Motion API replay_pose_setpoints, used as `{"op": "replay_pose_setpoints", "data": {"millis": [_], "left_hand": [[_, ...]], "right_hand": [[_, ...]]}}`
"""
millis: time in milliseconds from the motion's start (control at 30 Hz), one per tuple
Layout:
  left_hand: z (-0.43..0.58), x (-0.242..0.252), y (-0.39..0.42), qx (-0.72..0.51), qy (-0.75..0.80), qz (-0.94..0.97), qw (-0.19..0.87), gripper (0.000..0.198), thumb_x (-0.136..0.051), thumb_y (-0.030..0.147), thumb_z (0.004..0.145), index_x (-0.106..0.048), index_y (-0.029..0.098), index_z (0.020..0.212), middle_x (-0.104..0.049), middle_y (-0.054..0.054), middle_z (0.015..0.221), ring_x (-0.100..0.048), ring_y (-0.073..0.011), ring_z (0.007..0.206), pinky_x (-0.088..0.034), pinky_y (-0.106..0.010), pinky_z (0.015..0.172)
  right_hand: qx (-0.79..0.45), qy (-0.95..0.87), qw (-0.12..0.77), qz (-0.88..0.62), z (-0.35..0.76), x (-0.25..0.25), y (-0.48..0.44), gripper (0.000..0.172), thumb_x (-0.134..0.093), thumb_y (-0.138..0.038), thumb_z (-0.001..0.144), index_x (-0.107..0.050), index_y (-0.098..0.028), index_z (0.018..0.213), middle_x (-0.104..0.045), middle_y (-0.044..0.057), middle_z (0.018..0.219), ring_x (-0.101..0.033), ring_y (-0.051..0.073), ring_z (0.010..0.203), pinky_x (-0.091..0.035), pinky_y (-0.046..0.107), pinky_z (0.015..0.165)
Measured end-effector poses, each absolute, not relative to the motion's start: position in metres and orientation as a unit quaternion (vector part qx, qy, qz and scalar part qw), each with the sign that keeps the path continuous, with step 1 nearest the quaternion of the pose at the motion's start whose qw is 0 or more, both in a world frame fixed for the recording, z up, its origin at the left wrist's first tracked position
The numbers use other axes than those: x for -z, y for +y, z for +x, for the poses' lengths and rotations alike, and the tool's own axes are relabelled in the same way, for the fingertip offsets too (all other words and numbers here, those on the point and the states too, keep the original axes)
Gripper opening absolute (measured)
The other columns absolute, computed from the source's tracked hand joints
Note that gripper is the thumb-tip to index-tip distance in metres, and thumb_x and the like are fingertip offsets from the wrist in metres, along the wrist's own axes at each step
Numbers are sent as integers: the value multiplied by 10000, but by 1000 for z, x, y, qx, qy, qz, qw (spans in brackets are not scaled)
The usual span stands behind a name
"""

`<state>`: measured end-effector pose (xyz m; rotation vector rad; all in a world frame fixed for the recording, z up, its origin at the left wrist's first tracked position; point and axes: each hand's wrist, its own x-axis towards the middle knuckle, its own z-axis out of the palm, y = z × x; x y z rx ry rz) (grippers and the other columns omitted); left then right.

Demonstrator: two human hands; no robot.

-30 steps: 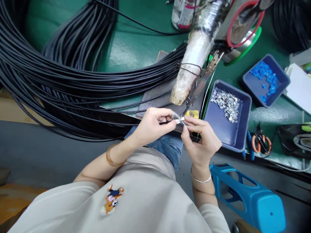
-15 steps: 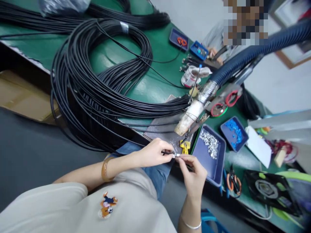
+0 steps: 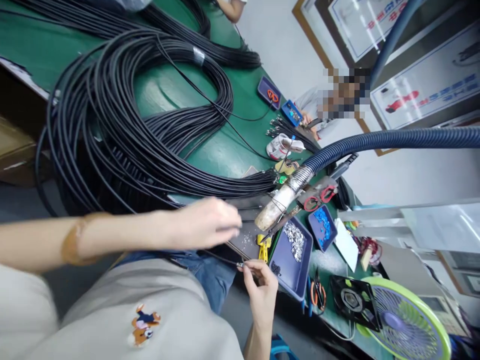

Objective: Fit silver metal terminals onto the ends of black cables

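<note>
Cable [image 3: 220, 258] is just outside the near edge of the tabletop [image 3: 245, 137], its metal tip [image 3: 239, 264] pinched in the right hand's [image 3: 261, 284] fingers; whether the blurred left hand [image 3: 204, 223] holds anything, I cannot tell. Probably it is light, springy; grip behind the slippery-looking tip.

Cool, whitish light is spread across the scene. A soft sheen is cast on the green worktop [image 3: 157, 92], and white glare streaks are reflected in 2 wall posters [image 3: 431, 82]. The left hand [image 3: 212, 222] and its forearm [image 3: 120, 240] are smeared by blur; the right hand [image 3: 262, 282] is rendered more sharply. The floor [image 3: 18, 215] is dimmer. Wide-angle stretching is seen towards the edges.
</note>
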<state>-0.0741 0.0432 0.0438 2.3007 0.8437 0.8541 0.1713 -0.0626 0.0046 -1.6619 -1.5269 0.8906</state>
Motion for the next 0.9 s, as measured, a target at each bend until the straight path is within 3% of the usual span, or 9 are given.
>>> {"op": "replay_pose_setpoints", "data": {"millis": [67,167,267,333,467,633,767,900], "left_hand": [[-92,-76,94,-362,357,833,217,152,-608,188,847,-731,159,762,-684,-28,726,-635,-164,720,-420,-264,734],[-86,-107,188,-382,418,800,200,83,-660,83,711,-704,148,686,-571,1,615,-633,-193,818,-412,-297,846],[-46,-105,264,-334,512,716,336,73,-710,61,624,-668,120,627,-549,-17,576,-639,-232,883,-441,-301,871],[-13,-91,292,-302,528,693,387,118,-720,168,697,-663,87,631,-556,-37,533,-649,-229,766,-488,-318,782],[38,-63,305,-290,537,647,457,299,-674,328,845,-677,43,753,-608,-52,558,-642,-180,644,-525,-303,678],[61,-57,299,-306,530,599,516,259,-625,354,938,-668,100,967,-702,-45,898,-670,-137,794,-575,-301,735],[44,-81,295,-351,523,559,540,183,-607,166,917,-678,50,794,-702,-88,766,-676,-141,727,-541,-242,675],[-11,-109,271,-468,466,502,558,253,-575,149,925,-655,53,705,-683,-77,660,-666,-111,625,-541,-221,656]], "right_hand": [[-348,-585,352,-642,171,-6,-64,178,-684,-361,853,-703,-192,798,-717,33,787,-716,169,707,-594,273,675],[-350,-581,352,-646,171,-5,-65,174,-683,-355,851,-702,-195,786,-717,33,786,-723,176,712,-592,277,675],[-341,-577,358,-650,170,-5,-68,170,-684,-349,852,-700,-196,780,-714,34,787,-719,175,710,-588,280,674],[-331,-581,360,-651,170,-6,-69,164,-681,-342,856,-700,-195,787,-712,36,792,-717,175,717,-586,281,680],[-313,-594,352,-653,170,-8,-72,164,-662,-334,874,-701,-191,803,-714,41,803,-703,169,729,-574,277,679],[-315,-597,336,-657,173,-4,-74,145,-637,-309,891,-698,-194,827,-707,33,820,-689,152,753,-549,257,701],[-320,-597,339,-653,174,2,-73,136,-634,-298,893,-691,-199,820,-697,24,819,-683,144,757,-540,249,708],[-330,-594,346,-647,176,7,-72,141,-635,-303,894,-682,-199,811,-696,22,830,-687,143,759,-543,250,706]]}}
